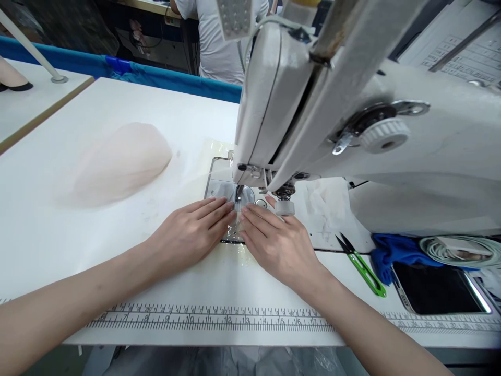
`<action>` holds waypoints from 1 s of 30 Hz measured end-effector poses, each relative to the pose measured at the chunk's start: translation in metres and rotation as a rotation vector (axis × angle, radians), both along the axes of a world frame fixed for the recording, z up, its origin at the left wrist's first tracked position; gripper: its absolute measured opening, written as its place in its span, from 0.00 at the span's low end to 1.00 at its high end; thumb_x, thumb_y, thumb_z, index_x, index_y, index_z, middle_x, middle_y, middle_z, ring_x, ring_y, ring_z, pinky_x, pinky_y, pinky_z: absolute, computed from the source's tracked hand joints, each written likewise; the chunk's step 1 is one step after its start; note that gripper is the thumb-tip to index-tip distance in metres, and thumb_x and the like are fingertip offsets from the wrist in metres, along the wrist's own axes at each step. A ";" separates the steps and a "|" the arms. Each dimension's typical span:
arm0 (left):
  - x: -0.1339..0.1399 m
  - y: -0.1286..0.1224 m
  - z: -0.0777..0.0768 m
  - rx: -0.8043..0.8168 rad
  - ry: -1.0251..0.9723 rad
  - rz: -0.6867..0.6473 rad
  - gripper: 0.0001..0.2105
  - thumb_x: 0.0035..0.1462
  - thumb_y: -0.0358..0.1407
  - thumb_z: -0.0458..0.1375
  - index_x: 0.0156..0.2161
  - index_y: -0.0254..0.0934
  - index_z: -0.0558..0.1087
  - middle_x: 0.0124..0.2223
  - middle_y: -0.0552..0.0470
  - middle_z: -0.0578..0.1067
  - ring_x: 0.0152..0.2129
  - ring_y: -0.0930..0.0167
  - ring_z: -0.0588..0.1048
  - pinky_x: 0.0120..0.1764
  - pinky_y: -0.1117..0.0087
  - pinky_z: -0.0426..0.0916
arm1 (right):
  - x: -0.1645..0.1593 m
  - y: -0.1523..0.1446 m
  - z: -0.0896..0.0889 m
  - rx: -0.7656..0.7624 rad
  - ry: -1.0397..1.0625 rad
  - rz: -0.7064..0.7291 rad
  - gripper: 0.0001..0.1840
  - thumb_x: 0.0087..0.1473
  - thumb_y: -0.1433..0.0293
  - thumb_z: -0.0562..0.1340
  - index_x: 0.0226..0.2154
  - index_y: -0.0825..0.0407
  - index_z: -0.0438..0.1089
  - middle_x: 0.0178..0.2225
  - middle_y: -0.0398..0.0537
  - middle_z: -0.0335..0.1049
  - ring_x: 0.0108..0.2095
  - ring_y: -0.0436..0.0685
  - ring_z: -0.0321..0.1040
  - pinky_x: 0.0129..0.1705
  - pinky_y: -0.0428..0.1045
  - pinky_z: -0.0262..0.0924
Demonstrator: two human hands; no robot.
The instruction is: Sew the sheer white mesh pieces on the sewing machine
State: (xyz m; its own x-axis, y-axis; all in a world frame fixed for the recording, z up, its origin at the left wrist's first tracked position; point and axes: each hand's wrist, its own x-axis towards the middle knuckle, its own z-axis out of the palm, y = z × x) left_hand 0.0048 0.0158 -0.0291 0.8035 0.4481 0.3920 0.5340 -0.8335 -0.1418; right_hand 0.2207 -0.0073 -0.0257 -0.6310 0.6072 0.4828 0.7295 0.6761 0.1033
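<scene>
Left hand and right hand palms down, fingers straight, angled inward, nearly meeting just before the presser foot, cannot tell whether either pinches anything, sheer pale fabric lying left.

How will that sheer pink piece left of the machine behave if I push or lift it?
The pink piece is probably floppy: it looks thin, its left edge fading into the table. It should be light for its size, given that sheerness. It may slide easily when pushed, as nothing visible lies on it and the tabletop looks smooth.
</scene>
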 end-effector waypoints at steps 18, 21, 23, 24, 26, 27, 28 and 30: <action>0.003 -0.012 0.006 0.094 0.006 0.041 0.13 0.65 0.31 0.52 0.48 0.27 0.76 0.49 0.42 0.77 0.46 0.62 0.78 0.51 0.60 0.73 | 0.005 0.008 -0.004 -0.017 -0.038 -0.075 0.23 0.56 0.84 0.52 0.44 0.51 0.76 0.40 0.46 0.79 0.39 0.54 0.71 0.57 0.56 0.57; 0.003 -0.011 0.005 0.090 0.019 0.042 0.13 0.65 0.31 0.52 0.49 0.27 0.76 0.50 0.41 0.77 0.46 0.62 0.78 0.51 0.60 0.73 | 0.006 0.008 -0.005 -0.002 -0.030 -0.058 0.22 0.56 0.84 0.53 0.43 0.52 0.76 0.40 0.46 0.78 0.38 0.54 0.71 0.58 0.56 0.56; 0.002 -0.010 0.005 0.089 0.019 0.051 0.13 0.65 0.30 0.52 0.49 0.27 0.75 0.50 0.41 0.77 0.47 0.61 0.77 0.51 0.60 0.73 | 0.006 0.008 -0.005 -0.001 -0.034 -0.065 0.22 0.56 0.84 0.53 0.44 0.51 0.76 0.41 0.46 0.78 0.39 0.54 0.71 0.57 0.56 0.57; 0.002 -0.009 0.004 0.089 0.015 0.054 0.13 0.65 0.31 0.52 0.49 0.26 0.75 0.50 0.41 0.77 0.47 0.61 0.77 0.51 0.60 0.73 | 0.006 0.009 -0.006 0.000 -0.038 -0.068 0.22 0.56 0.84 0.53 0.44 0.51 0.76 0.41 0.46 0.78 0.40 0.55 0.71 0.57 0.56 0.57; 0.003 -0.008 0.004 0.089 0.002 0.057 0.14 0.65 0.31 0.52 0.49 0.26 0.75 0.50 0.40 0.77 0.46 0.61 0.77 0.51 0.60 0.73 | 0.006 0.010 -0.006 0.005 -0.046 -0.070 0.22 0.55 0.84 0.53 0.44 0.52 0.75 0.42 0.46 0.78 0.41 0.56 0.71 0.56 0.57 0.58; 0.003 -0.007 0.003 0.088 -0.002 0.058 0.14 0.65 0.32 0.52 0.49 0.26 0.75 0.50 0.40 0.77 0.46 0.61 0.77 0.51 0.60 0.73 | 0.006 0.011 -0.006 0.009 -0.048 -0.072 0.22 0.55 0.84 0.53 0.45 0.52 0.75 0.43 0.47 0.78 0.41 0.56 0.71 0.56 0.57 0.58; 0.003 -0.006 0.003 0.086 -0.006 0.058 0.14 0.65 0.32 0.52 0.49 0.26 0.75 0.50 0.41 0.77 0.46 0.61 0.77 0.51 0.60 0.73 | 0.005 0.012 -0.006 0.014 -0.049 -0.075 0.22 0.55 0.84 0.53 0.45 0.52 0.75 0.44 0.47 0.78 0.41 0.56 0.71 0.56 0.57 0.58; 0.003 -0.004 0.002 0.080 -0.008 0.065 0.14 0.65 0.33 0.52 0.49 0.26 0.75 0.50 0.41 0.77 0.46 0.61 0.77 0.51 0.60 0.73 | 0.004 0.014 -0.005 0.022 -0.055 -0.081 0.21 0.56 0.84 0.53 0.45 0.52 0.75 0.45 0.47 0.77 0.41 0.55 0.71 0.57 0.57 0.57</action>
State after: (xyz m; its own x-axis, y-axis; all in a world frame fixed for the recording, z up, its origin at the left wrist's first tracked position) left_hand 0.0077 0.0121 -0.0274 0.7705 0.4658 0.4351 0.5877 -0.7834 -0.2022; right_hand 0.2246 0.0066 -0.0311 -0.6066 0.6467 0.4624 0.7743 0.6124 0.1592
